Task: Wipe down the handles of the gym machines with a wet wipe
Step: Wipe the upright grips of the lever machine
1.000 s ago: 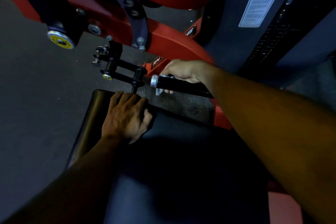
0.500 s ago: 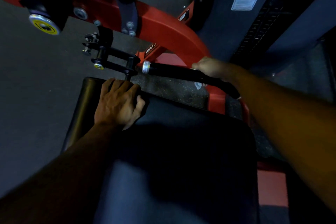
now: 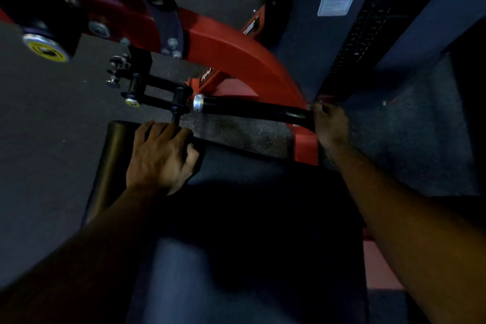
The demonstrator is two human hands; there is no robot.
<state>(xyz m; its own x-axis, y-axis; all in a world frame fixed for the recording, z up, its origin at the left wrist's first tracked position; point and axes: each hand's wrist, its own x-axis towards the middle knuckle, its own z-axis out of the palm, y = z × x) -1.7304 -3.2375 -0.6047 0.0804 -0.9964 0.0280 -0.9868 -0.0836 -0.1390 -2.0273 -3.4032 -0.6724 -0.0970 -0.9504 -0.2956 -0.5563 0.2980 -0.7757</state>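
A black handle (image 3: 249,109) with a silver end cap (image 3: 198,103) runs left to right from the red machine frame (image 3: 236,58). My right hand (image 3: 330,123) grips the handle's right end where it meets the frame. The wet wipe is hidden inside that hand. My left hand (image 3: 160,155) rests flat on the front corner of the black seat pad (image 3: 249,179), fingers spread and relaxed, just below a black adjustment pin.
A black adjustment bracket (image 3: 147,87) with knobs sticks out left of the handle. A yellow-capped pivot (image 3: 46,50) sits at the upper left. A dark weight-stack housing (image 3: 349,34) with a white label stands at the upper right. Grey rubber floor (image 3: 39,139) lies to the left.
My right hand slid along the handle from the silver end cap to the far right end by the frame. My left hand stayed on the seat pad.
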